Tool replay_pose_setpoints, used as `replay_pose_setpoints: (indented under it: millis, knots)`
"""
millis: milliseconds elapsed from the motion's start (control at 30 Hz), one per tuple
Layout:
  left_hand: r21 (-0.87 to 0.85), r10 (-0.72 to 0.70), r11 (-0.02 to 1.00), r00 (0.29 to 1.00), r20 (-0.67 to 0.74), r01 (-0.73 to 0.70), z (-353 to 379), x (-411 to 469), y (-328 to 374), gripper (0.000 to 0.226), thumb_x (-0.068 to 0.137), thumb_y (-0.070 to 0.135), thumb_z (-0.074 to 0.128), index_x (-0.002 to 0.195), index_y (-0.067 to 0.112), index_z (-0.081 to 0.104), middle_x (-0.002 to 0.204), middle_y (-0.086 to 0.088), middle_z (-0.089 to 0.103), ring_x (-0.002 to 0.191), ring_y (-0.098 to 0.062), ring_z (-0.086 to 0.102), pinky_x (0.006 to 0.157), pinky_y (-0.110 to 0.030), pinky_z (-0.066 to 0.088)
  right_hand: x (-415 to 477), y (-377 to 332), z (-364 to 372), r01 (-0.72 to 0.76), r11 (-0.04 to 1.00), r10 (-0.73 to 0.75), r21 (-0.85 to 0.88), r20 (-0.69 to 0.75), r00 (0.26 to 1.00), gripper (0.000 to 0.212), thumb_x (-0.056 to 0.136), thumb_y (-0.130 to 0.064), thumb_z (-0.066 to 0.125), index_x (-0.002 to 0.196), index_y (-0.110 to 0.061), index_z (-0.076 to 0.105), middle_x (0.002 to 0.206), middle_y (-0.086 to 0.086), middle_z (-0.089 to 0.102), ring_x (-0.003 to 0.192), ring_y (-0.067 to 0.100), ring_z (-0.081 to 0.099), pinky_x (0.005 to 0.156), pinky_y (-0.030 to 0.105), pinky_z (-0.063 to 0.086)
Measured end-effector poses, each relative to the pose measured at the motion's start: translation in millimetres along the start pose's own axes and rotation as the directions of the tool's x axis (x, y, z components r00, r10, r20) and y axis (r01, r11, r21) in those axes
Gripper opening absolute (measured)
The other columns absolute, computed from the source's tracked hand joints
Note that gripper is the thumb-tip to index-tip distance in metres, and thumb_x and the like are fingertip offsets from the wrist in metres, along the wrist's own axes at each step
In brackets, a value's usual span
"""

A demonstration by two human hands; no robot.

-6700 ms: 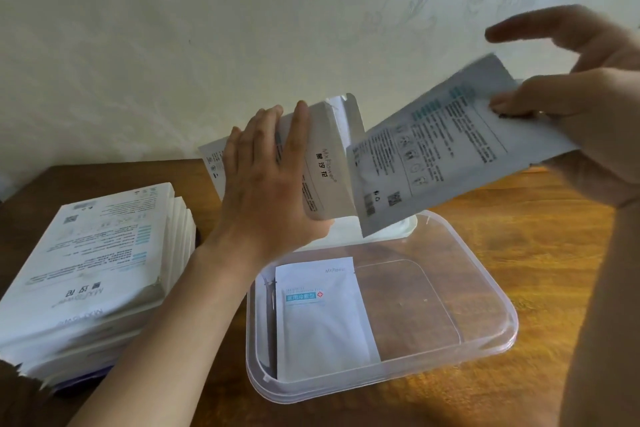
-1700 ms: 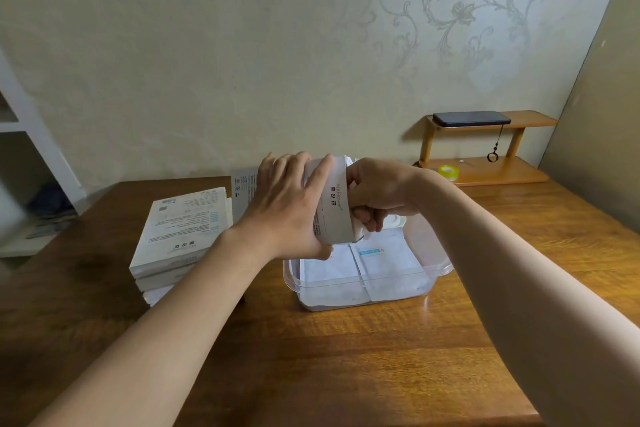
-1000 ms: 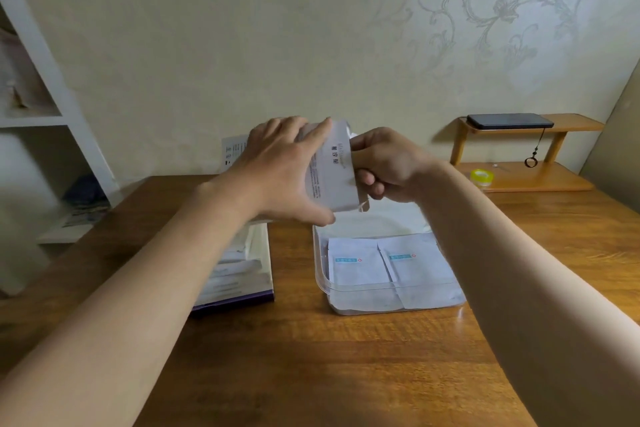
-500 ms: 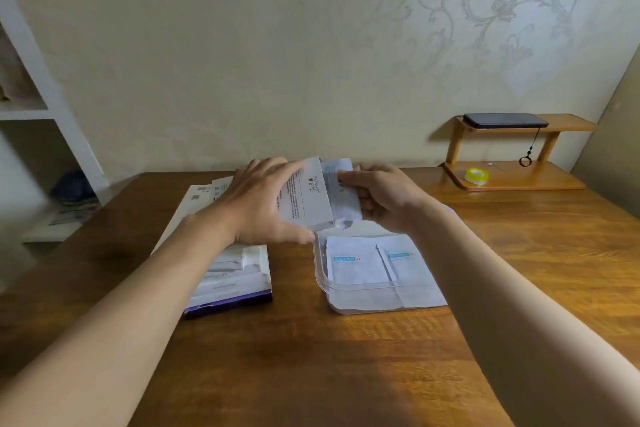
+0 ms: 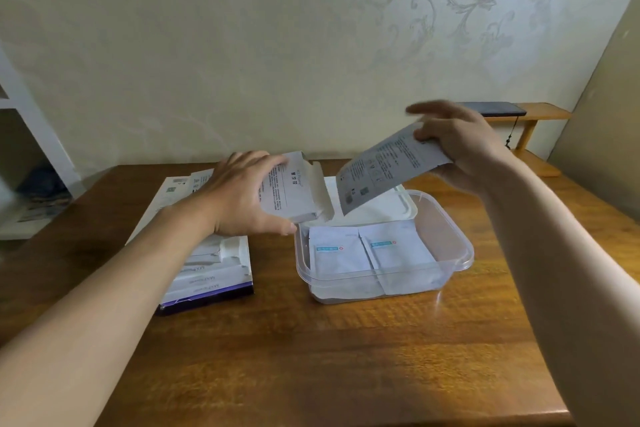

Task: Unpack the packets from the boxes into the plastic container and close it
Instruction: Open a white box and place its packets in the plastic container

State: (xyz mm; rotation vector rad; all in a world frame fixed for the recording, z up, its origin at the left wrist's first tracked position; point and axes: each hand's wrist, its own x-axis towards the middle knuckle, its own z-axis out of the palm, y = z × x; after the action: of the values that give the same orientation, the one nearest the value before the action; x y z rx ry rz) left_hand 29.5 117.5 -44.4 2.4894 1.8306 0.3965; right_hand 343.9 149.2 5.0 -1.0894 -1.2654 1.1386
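Clear plastic container [image 5: 462, 248] sits open on the bench [image 5: 346, 357], with two white packets [image 5: 337, 253] flat side by side inside, blue labels up. Its lid [image 5: 403, 206] lies just behind. A small white box [image 5: 291, 192], end flap open, is held tilted over the container's left corner. A printed packet [image 5: 388, 170] is held slanting above the lid. Stacked boxes [image 5: 214, 274] lie to the left.
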Motion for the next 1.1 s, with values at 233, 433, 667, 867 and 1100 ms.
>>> replay_pose_setpoints:
  millis: [233, 433, 667, 867, 1100]
  knots:
    - [-0.059, -0.022, 0.998, 0.999, -0.035, 0.02, -2, -2, 2, 0.131, 0.041, 0.087, 0.056, 0.154, 0.026, 0.031, 0.15, 0.003, 0.038, 0.136, -0.022, 0.032, 0.111, -0.041, 0.029, -7, 5, -7, 0.087, 0.941, 0.001, -0.326, 0.26, 0.965, 0.015, 0.09, 0.009, 0.062, 0.096, -0.001, 0.072, 0.089, 0.018, 0.076, 0.091, 0.027, 0.075, 0.086, 0.042, 0.061]
    - [-0.106, -0.037, 0.994, 0.997, -0.061, 0.03, 0, -3, 0, 0.127, 0.042, 0.085, 0.059, 0.152, 0.026, 0.034, 0.149, 0.002, 0.039, 0.136, -0.023, 0.032, 0.111, -0.043, 0.028, 2, 24, 12, 0.346, 0.669, -0.252, -0.658, 0.237, 0.938, 0.011, 0.088, -0.016, 0.074, 0.08, -0.021, 0.069, 0.082, 0.004, 0.063, 0.078, 0.015, 0.055, 0.062, 0.017, 0.042]
    - [-0.191, -0.085, 0.979, 0.993, -0.086, 0.067, 0, -6, -2, 0.12, 0.044, 0.082, 0.061, 0.15, 0.031, 0.033, 0.148, 0.003, 0.038, 0.134, -0.022, 0.031, 0.11, -0.044, 0.029, 13, 74, 20, -0.075, 0.947, 0.152, -0.313, 0.233, 0.961, 0.016, 0.095, -0.004, 0.064, 0.082, -0.012, 0.064, 0.081, 0.014, 0.065, 0.064, 0.025, 0.063, 0.055, 0.033, 0.053]
    - [-0.157, -0.067, 0.986, 0.996, -0.061, 0.056, 2, -5, -1, 0.121, 0.045, 0.083, 0.061, 0.15, 0.032, 0.031, 0.15, 0.004, 0.036, 0.135, -0.022, 0.03, 0.11, -0.044, 0.028, 16, 108, 40, -0.22, 0.905, 0.341, -0.365, 0.313, 0.886, 0.021, 0.091, -0.007, 0.071, 0.111, -0.01, 0.068, 0.113, 0.016, 0.066, 0.102, 0.031, 0.067, 0.08, 0.044, 0.062]
    - [-0.121, -0.047, 0.992, 0.998, -0.037, 0.042, 5, -5, 2, 0.129, 0.041, 0.084, 0.059, 0.152, 0.027, 0.031, 0.152, 0.003, 0.036, 0.136, -0.021, 0.029, 0.112, -0.041, 0.025, -5, 108, 53, 0.52, 0.209, 0.036, -0.828, 0.538, 0.842, 0.067, 0.086, -0.032, 0.077, 0.146, -0.032, 0.048, 0.144, 0.001, 0.044, 0.128, 0.023, 0.044, 0.106, 0.039, 0.044]
